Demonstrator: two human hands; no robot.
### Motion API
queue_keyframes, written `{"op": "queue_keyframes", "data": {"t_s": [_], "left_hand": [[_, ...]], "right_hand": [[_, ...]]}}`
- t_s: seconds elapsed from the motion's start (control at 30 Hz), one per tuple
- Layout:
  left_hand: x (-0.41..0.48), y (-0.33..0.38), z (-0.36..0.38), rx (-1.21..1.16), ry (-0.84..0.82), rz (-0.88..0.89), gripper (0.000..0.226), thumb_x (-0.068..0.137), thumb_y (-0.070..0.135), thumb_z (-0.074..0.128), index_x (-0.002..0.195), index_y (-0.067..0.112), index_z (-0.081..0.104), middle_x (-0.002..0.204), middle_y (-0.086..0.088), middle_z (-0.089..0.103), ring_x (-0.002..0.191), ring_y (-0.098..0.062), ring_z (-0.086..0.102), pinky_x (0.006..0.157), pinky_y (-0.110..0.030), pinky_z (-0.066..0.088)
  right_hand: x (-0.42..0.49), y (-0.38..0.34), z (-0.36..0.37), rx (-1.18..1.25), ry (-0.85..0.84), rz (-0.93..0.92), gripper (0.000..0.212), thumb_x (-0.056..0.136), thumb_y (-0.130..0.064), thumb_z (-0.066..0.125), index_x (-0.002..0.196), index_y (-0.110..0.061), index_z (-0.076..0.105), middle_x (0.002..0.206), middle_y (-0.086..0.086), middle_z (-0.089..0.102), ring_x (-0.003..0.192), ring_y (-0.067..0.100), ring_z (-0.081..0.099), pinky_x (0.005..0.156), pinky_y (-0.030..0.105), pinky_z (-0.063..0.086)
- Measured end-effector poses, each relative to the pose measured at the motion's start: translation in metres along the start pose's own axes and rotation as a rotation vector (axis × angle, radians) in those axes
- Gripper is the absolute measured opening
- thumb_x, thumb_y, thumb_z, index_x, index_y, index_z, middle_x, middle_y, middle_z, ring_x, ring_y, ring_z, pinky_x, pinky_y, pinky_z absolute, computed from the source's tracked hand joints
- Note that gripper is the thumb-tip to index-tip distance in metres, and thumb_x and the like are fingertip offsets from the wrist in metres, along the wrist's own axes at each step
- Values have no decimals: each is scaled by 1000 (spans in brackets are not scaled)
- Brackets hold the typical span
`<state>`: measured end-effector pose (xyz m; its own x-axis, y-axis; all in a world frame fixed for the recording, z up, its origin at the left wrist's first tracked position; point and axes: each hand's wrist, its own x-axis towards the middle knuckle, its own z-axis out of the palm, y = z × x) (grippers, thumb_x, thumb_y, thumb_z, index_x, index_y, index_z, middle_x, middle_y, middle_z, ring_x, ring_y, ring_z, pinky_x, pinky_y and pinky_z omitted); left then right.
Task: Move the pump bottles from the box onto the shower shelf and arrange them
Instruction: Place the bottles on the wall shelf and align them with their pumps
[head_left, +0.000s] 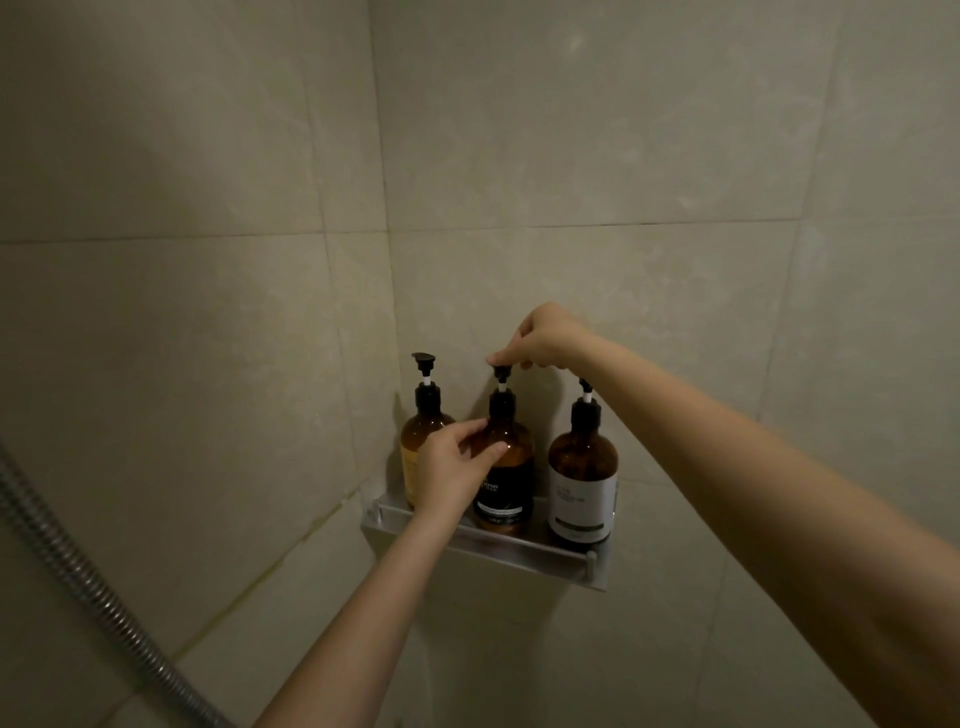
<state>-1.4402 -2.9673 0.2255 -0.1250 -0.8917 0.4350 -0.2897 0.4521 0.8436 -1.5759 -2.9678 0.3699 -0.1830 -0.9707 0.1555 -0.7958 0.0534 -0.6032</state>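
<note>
Three amber pump bottles stand upright in a row on the metal shower shelf (488, 545) in the tiled corner. The left bottle (420, 431) has a yellowish label and its pump head points left. The middle bottle (511, 467) carries a black label. The right bottle (583, 478) has a white label. My left hand (452, 467) wraps the shoulder of the middle bottle from the left. My right hand (540, 338) pinches the middle bottle's pump head from above, hiding most of the nozzle. My right forearm crosses over the right bottle's pump.
Beige tiled walls meet in a corner behind the shelf. A ribbed metal shower hose (88, 587) runs diagonally across the lower left. The box is not in view.
</note>
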Motion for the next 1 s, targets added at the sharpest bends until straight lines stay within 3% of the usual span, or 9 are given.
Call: {"op": "queue_keyframes", "data": {"t_s": [0.23, 0.37, 0.43, 0.53, 0.6, 0.73, 0.87, 1.0], "left_hand": [[-1, 0, 0, -7, 5, -5, 46, 77, 21, 71, 120, 16, 59, 124, -3, 62, 114, -13, 56, 90, -19, 42], [-1, 3, -6, -53, -46, -12, 45, 77, 21, 71, 120, 15, 60, 121, 1, 62, 111, -9, 56, 90, -19, 43], [1, 4, -15, -28, -75, 13, 39, 77, 26, 71, 114, 20, 64, 110, 10, 64, 100, -1, 58, 84, -14, 46], [3, 3, -32, -15, 75, 51, 10, 79, 29, 68, 88, 34, 68, 84, 22, 65, 80, 10, 59, 66, -7, 47], [3, -1, -41, -10, 208, 50, 8, 81, 27, 65, 83, 34, 66, 78, 21, 65, 76, 9, 59, 59, -5, 44], [8, -16, -51, 51, 351, -36, 23, 84, 28, 61, 108, 28, 62, 102, 11, 67, 80, 10, 57, 60, -6, 43], [15, -32, -50, 130, 181, -147, 56, 81, 37, 64, 132, 22, 47, 130, 2, 57, 115, -14, 56, 93, -33, 49], [14, -38, -47, 77, 147, -151, 57, 80, 31, 67, 132, 22, 48, 132, -1, 57, 117, -16, 55, 89, -27, 44]], "right_hand": [[5, 3, 7, -18, 47, -8, 39, 75, -43, 72, 91, -8, 64, 68, -2, 58, 80, 17, 59, 64, 26, 43], [6, 0, 5, -66, 18, -3, 35, 77, -41, 70, 89, -9, 63, 68, -1, 59, 67, 13, 57, 49, 22, 37], [8, -5, 2, -94, -4, 4, 32, 79, -36, 70, 92, -8, 65, 74, 1, 63, 65, 12, 57, 49, 21, 40], [16, -19, 6, -83, 24, -92, 28, 81, -29, 69, 97, -7, 68, 86, 6, 68, 74, 16, 62, 62, 25, 51], [20, -32, 15, -54, 39, -160, 28, 82, -32, 67, 97, -8, 68, 84, 4, 68, 74, 15, 62, 64, 26, 51], [26, -53, 43, -91, 31, -201, 33, 81, -40, 67, 92, -9, 68, 72, 0, 65, 73, 15, 64, 55, 23, 46], [34, -57, 60, -155, 64, -176, 35, 77, -41, 71, 93, -10, 67, 83, 4, 69, 81, 20, 65, 70, 33, 56], [41, -53, 59, -126, 12, -194, 32, 77, -37, 71, 90, -8, 71, 77, 2, 69, 74, 16, 65, 63, 25, 52]]}}
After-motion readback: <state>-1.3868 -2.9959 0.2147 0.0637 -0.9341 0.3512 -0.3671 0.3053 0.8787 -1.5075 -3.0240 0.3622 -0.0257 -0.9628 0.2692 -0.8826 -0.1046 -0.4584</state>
